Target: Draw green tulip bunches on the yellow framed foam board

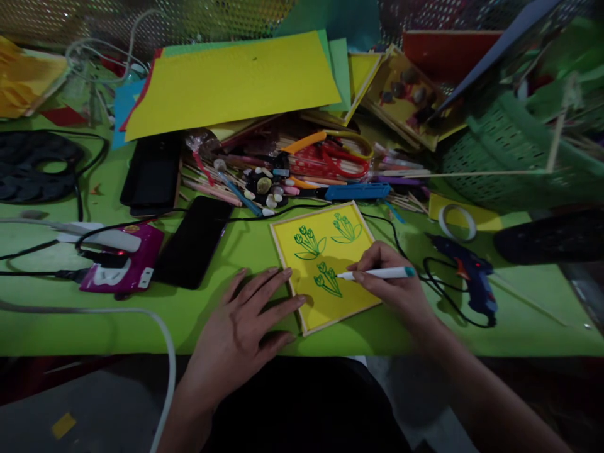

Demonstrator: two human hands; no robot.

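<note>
A yellow card with a thin wooden frame (306,318) lies slightly turned on the green table. Three clusters of green flower drawings (328,280) show on it, two along its upper part and one lower down. My right hand (394,280) grips a white marker (384,273) with a green end cap, its tip at the lower drawing. Spread flat, my left hand (252,314) rests at the card's left edge, its fingertips touching the frame.
A glue gun (472,277) and a tape roll (457,222) lie to the right, near a green basket (500,145). Behind the card are scissors (346,160), a blue cutter (357,192), pebbles and sticks. Phones (195,242) and a purple power strip (127,258) with cables occupy the left.
</note>
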